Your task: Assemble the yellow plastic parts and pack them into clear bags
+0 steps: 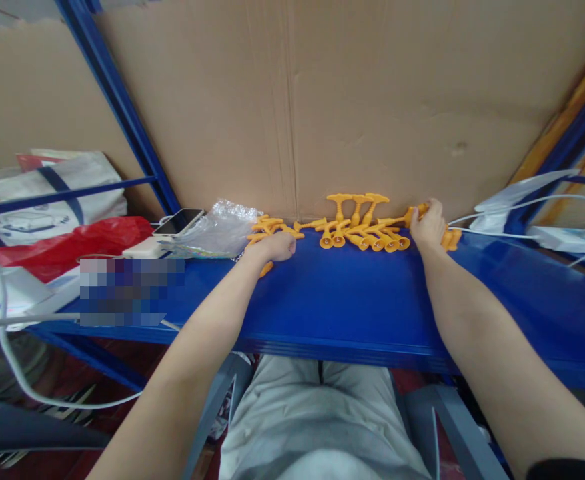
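Yellow T-shaped plastic pieces [367,240], several with flared cup-like ends, lie in a row along the back of the blue shelf [342,300]. Three of them [355,208] lean upright against the cardboard behind. At the row's right end, my right hand [428,225] has its fingers closed around a yellow T-shaped piece [414,213]; more yellow ends [451,239] show beside the wrist. My left hand [278,247] is closed in a loose fist over another group of yellow pieces [268,222]. Its fingers hide whatever they grip.
Left of the pieces lie a clear plastic bag [225,227], a phone [179,222] and a red plastic bag [77,241]. White cables [5,320] hang at the left. A cardboard sheet [332,100] backs the shelf, with blue posts [122,100] at the sides.
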`<action>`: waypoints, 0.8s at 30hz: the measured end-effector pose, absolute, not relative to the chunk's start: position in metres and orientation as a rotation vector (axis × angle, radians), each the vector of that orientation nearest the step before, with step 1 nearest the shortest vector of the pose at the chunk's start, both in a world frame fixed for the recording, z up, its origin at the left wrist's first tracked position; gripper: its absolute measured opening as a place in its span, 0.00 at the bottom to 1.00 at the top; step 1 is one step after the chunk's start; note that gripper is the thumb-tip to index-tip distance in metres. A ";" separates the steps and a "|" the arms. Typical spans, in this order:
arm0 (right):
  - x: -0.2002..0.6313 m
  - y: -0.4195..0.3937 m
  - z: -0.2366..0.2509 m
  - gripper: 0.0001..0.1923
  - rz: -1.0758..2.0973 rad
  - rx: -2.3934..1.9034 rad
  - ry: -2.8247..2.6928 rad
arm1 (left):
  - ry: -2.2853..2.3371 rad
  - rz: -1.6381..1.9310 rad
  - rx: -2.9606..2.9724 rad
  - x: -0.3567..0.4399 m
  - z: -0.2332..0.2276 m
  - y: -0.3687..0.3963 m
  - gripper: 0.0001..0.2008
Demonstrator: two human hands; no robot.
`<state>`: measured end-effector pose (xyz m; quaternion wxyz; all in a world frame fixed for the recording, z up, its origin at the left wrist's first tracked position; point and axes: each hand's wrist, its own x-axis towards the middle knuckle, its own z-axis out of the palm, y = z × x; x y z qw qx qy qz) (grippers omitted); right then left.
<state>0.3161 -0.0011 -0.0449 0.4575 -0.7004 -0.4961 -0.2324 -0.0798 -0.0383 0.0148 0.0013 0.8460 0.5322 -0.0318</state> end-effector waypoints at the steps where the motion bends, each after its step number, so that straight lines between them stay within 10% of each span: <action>1: 0.316 -0.001 -0.045 0.24 -0.564 -1.720 -1.221 | 1.654 -0.065 2.664 -0.079 0.015 -0.039 0.13; 14: 0.319 0.005 -0.049 0.23 -0.573 -1.732 -1.227 | 1.454 0.879 2.607 -0.063 0.004 -0.032 0.07; 24: 0.318 0.005 -0.048 0.14 -0.558 -1.821 -1.307 | 1.331 0.917 2.561 -0.041 -0.005 -0.044 0.09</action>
